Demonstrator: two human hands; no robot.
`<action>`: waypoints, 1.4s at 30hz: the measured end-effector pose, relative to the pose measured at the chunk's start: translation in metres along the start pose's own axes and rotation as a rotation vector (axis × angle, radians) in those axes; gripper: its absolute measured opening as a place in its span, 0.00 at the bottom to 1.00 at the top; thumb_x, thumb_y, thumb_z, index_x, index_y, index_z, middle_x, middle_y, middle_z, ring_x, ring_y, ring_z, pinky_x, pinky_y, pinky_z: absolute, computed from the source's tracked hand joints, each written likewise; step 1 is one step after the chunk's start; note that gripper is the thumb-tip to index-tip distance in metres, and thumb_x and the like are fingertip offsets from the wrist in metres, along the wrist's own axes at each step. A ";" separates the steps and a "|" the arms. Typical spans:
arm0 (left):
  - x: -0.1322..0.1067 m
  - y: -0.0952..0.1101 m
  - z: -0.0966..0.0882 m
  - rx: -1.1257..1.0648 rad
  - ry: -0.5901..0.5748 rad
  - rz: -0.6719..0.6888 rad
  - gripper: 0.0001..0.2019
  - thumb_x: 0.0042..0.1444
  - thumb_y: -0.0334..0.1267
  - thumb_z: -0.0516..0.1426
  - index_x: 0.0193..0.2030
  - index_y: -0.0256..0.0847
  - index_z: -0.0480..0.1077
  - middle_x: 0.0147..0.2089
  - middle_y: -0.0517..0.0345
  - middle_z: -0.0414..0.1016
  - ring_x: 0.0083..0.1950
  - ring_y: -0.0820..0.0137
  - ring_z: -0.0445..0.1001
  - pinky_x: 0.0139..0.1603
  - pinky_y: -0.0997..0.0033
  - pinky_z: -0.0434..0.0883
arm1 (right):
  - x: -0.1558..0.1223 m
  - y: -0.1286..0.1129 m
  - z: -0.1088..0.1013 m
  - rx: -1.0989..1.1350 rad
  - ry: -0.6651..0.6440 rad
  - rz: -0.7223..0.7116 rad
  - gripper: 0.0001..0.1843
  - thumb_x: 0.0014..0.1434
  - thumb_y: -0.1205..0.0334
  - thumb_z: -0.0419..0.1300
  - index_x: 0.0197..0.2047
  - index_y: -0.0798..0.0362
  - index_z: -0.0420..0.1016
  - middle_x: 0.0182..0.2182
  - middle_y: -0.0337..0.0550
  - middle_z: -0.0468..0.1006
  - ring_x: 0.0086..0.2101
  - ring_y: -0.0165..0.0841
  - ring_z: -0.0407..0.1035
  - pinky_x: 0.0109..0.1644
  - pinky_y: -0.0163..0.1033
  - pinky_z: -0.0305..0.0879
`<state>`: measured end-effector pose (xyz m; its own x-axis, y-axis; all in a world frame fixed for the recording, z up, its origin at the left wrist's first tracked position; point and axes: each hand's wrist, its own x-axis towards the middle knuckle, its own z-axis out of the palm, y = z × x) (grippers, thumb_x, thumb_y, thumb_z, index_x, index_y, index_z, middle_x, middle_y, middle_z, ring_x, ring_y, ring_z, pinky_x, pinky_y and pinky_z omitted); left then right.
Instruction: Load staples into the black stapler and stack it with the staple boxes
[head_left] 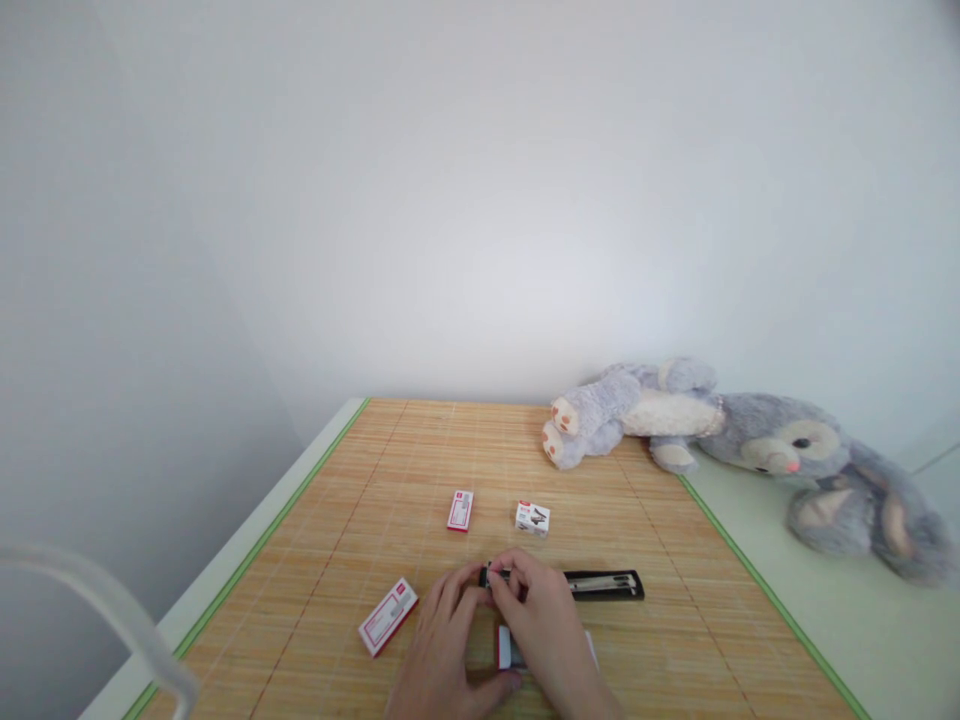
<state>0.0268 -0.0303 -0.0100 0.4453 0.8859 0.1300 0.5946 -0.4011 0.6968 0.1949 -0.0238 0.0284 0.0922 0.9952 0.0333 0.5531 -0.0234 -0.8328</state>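
A black stapler point(604, 585) lies lengthwise on the bamboo mat, with its metal channel facing up. My left hand point(444, 645) curls its fingers around the stapler's left end, the thumb stretched below it. Over that same end, my right hand point(541, 620) has its thumb and index finger pinched together; whatever they hold is too small to make out. Partly covered by my right wrist is a red-and-white box point(504, 648) with a grey part showing. Left of my left hand rests a red-and-white staple box point(388, 617).
Farther back on the bamboo mat point(420, 450) are a small red-and-white box point(460, 511) and a white box with a dark picture point(532, 518). A grey plush rabbit point(675, 412) lies along the back right. A pale curved bar point(112, 610) crosses the lower left.
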 end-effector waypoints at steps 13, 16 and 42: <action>0.002 0.005 -0.007 0.076 -0.141 0.034 0.17 0.52 0.45 0.69 0.49 0.55 0.76 0.48 0.62 0.77 0.53 0.60 0.71 0.54 0.60 0.64 | -0.027 0.028 -0.037 -0.347 -0.348 -0.050 0.10 0.51 0.68 0.62 0.31 0.47 0.85 0.21 0.35 0.76 0.23 0.28 0.63 0.29 0.34 0.48; 0.002 0.007 -0.008 0.075 -0.150 0.035 0.16 0.53 0.48 0.69 0.49 0.55 0.77 0.47 0.62 0.77 0.52 0.60 0.71 0.53 0.60 0.63 | -0.023 0.030 -0.031 -0.324 -0.325 -0.015 0.10 0.50 0.67 0.63 0.31 0.46 0.87 0.20 0.36 0.76 0.22 0.28 0.62 0.29 0.34 0.48; 0.006 0.007 0.001 0.019 -0.175 0.046 0.18 0.53 0.44 0.69 0.52 0.56 0.77 0.45 0.62 0.80 0.51 0.60 0.72 0.57 0.57 0.64 | -0.044 0.063 -0.066 -0.260 -0.312 0.016 0.14 0.51 0.63 0.64 0.42 0.44 0.81 0.25 0.33 0.77 0.27 0.31 0.69 0.30 0.33 0.50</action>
<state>0.0338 -0.0281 -0.0052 0.5809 0.8132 0.0356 0.5829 -0.4462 0.6791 0.2805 -0.0754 0.0107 -0.1312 0.9746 -0.1814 0.7480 -0.0228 -0.6633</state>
